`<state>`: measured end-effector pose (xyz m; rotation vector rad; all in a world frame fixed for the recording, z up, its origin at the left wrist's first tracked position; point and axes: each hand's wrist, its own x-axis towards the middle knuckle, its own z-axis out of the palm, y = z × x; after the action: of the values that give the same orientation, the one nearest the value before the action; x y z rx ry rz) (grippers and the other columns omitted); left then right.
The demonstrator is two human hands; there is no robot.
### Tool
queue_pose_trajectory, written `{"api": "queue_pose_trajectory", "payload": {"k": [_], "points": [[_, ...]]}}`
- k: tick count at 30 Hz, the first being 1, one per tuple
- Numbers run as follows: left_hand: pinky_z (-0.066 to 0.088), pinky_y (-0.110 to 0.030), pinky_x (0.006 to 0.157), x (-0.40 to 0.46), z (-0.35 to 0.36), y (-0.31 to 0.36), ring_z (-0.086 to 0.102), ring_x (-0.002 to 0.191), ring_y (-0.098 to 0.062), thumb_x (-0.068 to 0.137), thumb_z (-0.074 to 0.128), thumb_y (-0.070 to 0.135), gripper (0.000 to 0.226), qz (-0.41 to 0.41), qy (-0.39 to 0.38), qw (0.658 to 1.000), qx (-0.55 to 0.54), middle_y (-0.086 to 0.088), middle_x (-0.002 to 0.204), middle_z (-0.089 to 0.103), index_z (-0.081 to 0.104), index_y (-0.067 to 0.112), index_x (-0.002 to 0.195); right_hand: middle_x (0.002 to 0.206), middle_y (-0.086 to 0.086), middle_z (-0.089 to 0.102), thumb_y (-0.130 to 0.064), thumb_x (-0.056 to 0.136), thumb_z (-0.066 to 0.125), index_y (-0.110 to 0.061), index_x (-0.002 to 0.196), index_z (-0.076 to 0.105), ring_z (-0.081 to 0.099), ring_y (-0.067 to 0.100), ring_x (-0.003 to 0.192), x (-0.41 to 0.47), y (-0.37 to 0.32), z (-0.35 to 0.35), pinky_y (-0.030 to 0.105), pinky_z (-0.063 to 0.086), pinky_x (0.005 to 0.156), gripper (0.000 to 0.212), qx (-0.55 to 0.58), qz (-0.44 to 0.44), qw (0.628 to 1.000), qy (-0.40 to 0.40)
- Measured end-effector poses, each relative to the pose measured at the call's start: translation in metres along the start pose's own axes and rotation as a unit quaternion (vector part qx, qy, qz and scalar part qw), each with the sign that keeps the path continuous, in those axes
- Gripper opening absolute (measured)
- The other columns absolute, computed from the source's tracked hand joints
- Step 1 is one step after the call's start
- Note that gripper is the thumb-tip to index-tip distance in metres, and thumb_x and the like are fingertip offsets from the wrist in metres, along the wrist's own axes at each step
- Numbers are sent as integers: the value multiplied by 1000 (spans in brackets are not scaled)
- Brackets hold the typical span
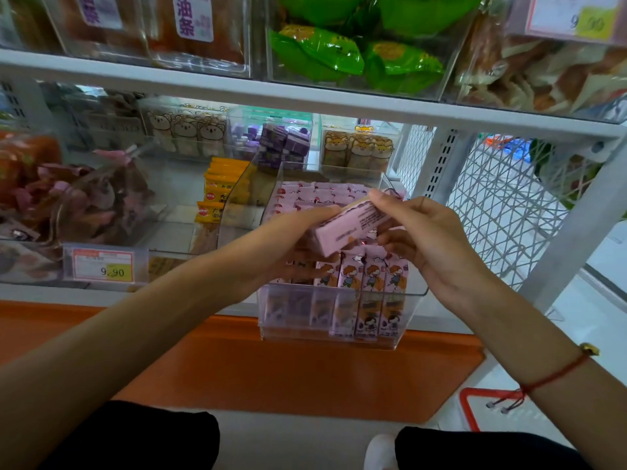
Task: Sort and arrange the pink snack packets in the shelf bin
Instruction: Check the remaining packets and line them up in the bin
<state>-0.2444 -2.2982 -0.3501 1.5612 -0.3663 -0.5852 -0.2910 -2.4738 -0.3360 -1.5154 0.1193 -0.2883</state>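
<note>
A clear plastic bin juts over the front edge of the lower shelf and holds pink snack packets. One row of packets stands upright at the bin's front, printed with a cartoon child. More pink packets lie flat at the back. Above the bin both hands hold a small stack of pink packets, tilted with its back side up. My left hand grips the stack's near left end. My right hand pinches its far right end, thumb on top.
Yellow packets fill the clear bin to the left, with a bin of pink-brown bags and a 9.90 price tag beyond. Purple boxes stand behind. A white wire mesh panel closes the shelf's right side. An orange ledge runs below.
</note>
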Motion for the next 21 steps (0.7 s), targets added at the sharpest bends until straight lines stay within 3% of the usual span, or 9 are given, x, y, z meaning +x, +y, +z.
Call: {"api": "queue_pose_trajectory", "payload": {"k": [5, 8, 11, 12, 14, 18, 21], "points": [[54, -21, 58, 1, -1, 2, 68, 65, -8, 91, 55, 40, 22, -6, 31, 999, -11, -3, 84, 71, 70, 24, 92, 69, 4, 72, -31, 76, 75, -7, 93, 56, 68, 14, 59, -1, 0, 3, 18, 51, 52, 35, -28, -44, 999, 17], [53, -14, 61, -1, -1, 0, 68, 75, -1, 86, 64, 32, 11, 135, 78, 985, 73, 13, 82, 72, 69, 31, 96, 89, 3, 73, -27, 84, 68, -11, 112, 57, 72, 15, 80, 1, -1, 2, 20, 54, 60, 34, -10, -18, 1000, -18], [56, -25, 75, -1, -4, -3, 62, 93, -3, 78, 75, 30, 33, 323, 190, 881, 290, 21, 101, 63, 62, 35, 108, 99, 2, 72, -39, 83, 62, -13, 118, 58, 70, 17, 91, 0, -1, 4, 24, 56, 70, 44, -8, 3, 997, -76], [55, -32, 79, -2, -4, -3, 59, 96, -6, 76, 77, 30, 36, 349, 213, 850, 332, 21, 103, 60, 61, 36, 108, 97, 2, 73, -40, 82, 62, -12, 117, 59, 71, 17, 88, -1, 0, 5, 24, 55, 69, 44, -4, 0, 997, -82], [53, -40, 80, -3, -4, -4, 55, 98, -11, 74, 79, 27, 37, 375, 232, 820, 365, 17, 103, 58, 63, 33, 107, 92, 3, 73, -32, 85, 63, -9, 116, 61, 71, 15, 84, -1, 0, 4, 21, 54, 67, 39, 13, -8, 996, -83], [50, -41, 83, -2, -2, -4, 54, 99, -10, 73, 80, 27, 35, 368, 223, 820, 376, 13, 103, 59, 63, 30, 103, 88, 2, 73, -20, 87, 61, -6, 113, 60, 70, 12, 84, 1, 3, 2, 19, 54, 68, 29, 33, -12, 995, -94], [49, -37, 91, -2, -2, -3, 55, 106, -6, 77, 71, 39, 28, 342, 191, 853, 344, 13, 110, 60, 65, 28, 102, 92, 2, 73, -14, 88, 61, -8, 110, 59, 70, 14, 88, 3, 5, 1, 22, 54, 74, 23, 18, -27, 995, -95]]}}
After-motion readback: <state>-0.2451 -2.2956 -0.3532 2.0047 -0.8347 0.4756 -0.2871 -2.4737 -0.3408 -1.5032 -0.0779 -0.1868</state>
